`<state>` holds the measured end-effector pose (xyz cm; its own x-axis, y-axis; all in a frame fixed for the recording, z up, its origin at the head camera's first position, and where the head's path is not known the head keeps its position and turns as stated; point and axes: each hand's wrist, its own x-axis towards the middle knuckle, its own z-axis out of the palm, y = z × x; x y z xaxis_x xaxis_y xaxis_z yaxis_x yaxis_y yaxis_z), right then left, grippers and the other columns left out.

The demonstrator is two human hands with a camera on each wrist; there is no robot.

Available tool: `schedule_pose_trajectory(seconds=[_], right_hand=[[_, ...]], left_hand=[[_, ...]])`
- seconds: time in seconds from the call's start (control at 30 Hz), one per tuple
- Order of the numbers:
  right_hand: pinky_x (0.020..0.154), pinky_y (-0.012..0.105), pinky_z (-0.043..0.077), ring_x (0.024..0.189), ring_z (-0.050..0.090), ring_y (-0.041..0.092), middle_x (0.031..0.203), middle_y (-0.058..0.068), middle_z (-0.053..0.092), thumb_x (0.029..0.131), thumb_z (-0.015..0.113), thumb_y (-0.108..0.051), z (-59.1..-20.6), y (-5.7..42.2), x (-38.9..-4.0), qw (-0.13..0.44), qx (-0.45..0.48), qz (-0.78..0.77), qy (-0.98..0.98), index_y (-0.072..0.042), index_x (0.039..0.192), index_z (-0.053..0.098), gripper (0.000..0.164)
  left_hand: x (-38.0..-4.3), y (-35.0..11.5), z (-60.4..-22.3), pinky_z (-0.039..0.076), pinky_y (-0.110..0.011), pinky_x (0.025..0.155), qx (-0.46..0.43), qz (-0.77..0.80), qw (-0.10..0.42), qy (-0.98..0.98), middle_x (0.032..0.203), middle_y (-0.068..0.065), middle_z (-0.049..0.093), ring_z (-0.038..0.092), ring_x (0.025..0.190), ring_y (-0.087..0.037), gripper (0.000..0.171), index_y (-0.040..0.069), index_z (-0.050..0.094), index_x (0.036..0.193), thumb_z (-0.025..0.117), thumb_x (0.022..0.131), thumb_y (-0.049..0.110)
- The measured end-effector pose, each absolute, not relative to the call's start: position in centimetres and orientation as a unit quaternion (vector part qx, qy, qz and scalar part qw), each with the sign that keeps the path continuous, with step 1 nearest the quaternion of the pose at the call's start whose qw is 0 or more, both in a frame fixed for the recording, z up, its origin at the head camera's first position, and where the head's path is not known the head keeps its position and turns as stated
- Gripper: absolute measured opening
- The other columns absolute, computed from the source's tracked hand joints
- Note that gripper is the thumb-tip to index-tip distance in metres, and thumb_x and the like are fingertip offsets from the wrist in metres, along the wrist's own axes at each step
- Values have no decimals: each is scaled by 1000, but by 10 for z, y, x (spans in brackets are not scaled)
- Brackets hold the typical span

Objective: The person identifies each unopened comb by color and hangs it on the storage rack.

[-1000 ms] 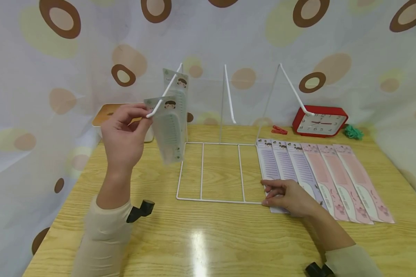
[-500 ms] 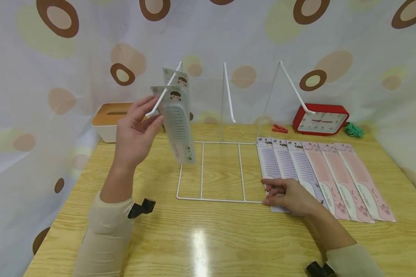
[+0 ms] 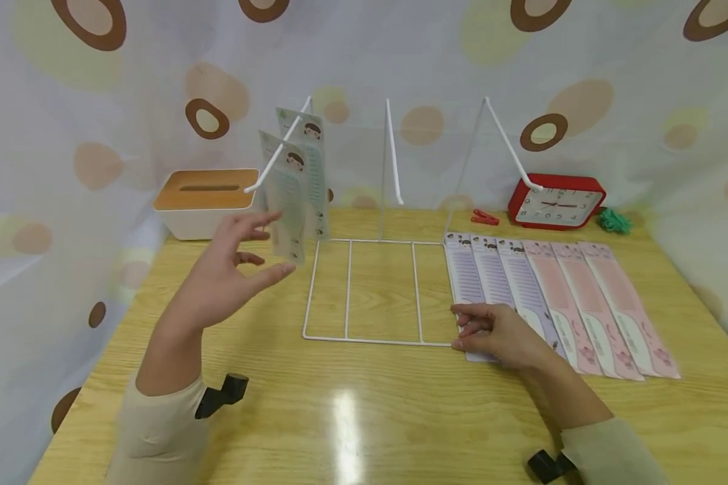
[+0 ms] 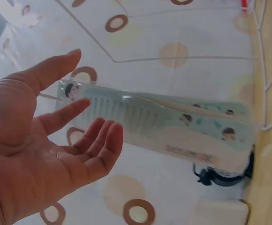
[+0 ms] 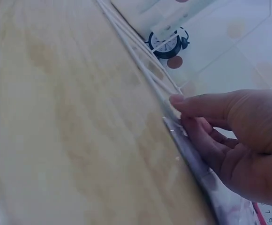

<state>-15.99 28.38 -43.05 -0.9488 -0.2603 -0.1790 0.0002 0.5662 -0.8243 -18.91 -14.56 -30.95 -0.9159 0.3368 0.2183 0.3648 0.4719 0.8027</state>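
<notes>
Two green packaged combs hang one behind the other on the left hook of a white wire display rack (image 3: 348, 289). My left hand (image 3: 218, 283) is just left of the front packaged comb (image 3: 286, 209), fingers spread and palm bare. The rear packaged comb (image 3: 317, 168) hangs deeper on the same hook. Down at the rack's front right corner, my right hand (image 3: 503, 333) pinches the base wire between thumb and fingers, overlapping the nearest purple packaged comb (image 3: 466, 273). The middle hook (image 3: 393, 151) and right hook (image 3: 512, 145) carry nothing.
Purple packs and pink packaged combs (image 3: 582, 296) lie side by side right of the rack. Behind them are a red clock (image 3: 558, 202), a red clip (image 3: 484, 217) and a green tangle (image 3: 614, 221). A wooden-lidded tissue box (image 3: 206, 209) stands back left.
My left hand slid the front comb pack farther back along the left hook, released it and drew away down and left. My right hand has stayed on the rack's corner.
</notes>
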Motion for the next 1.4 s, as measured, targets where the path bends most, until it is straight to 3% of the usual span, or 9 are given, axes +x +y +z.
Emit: schedule_pose_trajectory(seconds=[0.23, 0.53, 0.67, 0.77, 0.9, 1.0, 1.13, 1.27, 1.4], right_hand=[[73, 23, 55, 100, 67, 19, 127, 18, 61, 89, 77, -27, -404, 295, -191, 105, -66, -443, 888, -8, 145, 53, 63], [74, 29, 49, 83, 61, 18, 140, 13, 56, 84, 82, -27, -408, 314, -260, 117, -95, -312, 938, -18, 154, 41, 81], [71, 31, 47, 80, 57, 20, 126, 13, 58, 80, 85, -28, -410, 320, -277, 135, -98, -265, 950, -21, 156, 37, 90], [74, 33, 47, 84, 55, 23, 134, 13, 55, 76, 88, -37, -410, 323, -286, 140, -104, -238, 956, -22, 157, 35, 98], [93, 48, 49, 103, 55, 30, 154, 17, 41, 68, 90, -49, -408, 325, -294, 138, -122, -213, 960, -18, 157, 35, 109], [109, 62, 36, 128, 48, 40, 158, 20, 35, 64, 91, -53, -409, 328, -297, 139, -127, -196, 962, -14, 156, 36, 114], [114, 66, 24, 144, 30, 47, 158, 23, 34, 61, 91, -56, -411, 329, -300, 142, -126, -183, 965, -11, 155, 36, 118], [111, 65, 32, 134, 40, 44, 156, 22, 35, 67, 89, -52, -414, 326, -303, 134, -107, -218, 961, -14, 157, 34, 113], [84, 44, 47, 99, 51, 31, 140, 20, 42, 78, 86, -36, -415, 323, -307, 99, -79, -255, 959, -16, 156, 35, 96]], left_hand=[[-203, -159, -371, 49, -46, 98, -187, -481, -182, -837, 148, -19, 29, 43, 130, -38, 92, 22, 26, 159, 81, 86, 30], [-206, -153, -421, 53, -36, 89, -208, -495, -269, -800, 153, -19, 30, 47, 126, -35, 88, 14, 34, 157, 83, 84, 25], [-208, -153, -430, 55, -31, 85, -235, -504, -269, -786, 149, -21, 35, 52, 118, -31, 86, 8, 33, 156, 81, 85, 20], [-213, -154, -437, 55, -26, 84, -242, -521, -249, -780, 139, -23, 44, 57, 109, -25, 83, 1, 35, 154, 80, 85, 14], [-218, -153, -444, 55, -24, 81, -231, -543, -222, -776, 124, -23, 52, 61, 94, -17, 81, -5, 38, 150, 81, 83, 9], [-219, -150, -448, 56, -24, 78, -224, -549, -214, -777, 122, -21, 53, 62, 88, -14, 82, -5, 40, 150, 83, 82, 9], [-218, -147, -451, 56, -25, 75, -223, -538, -203, -787, 118, -17, 54, 62, 86, -14, 84, 1, 40, 151, 84, 81, 13], [-217, -146, -451, 55, -24, 72, -221, -520, -185, -804, 111, -14, 56, 63, 84, -15, 76, 4, 50, 146, 86, 80, 16], [-217, -145, -449, 54, -23, 72, -212, -511, -175, -814, 107, -14, 58, 62, 84, -16, 70, 0, 57, 139, 87, 78, 15]])
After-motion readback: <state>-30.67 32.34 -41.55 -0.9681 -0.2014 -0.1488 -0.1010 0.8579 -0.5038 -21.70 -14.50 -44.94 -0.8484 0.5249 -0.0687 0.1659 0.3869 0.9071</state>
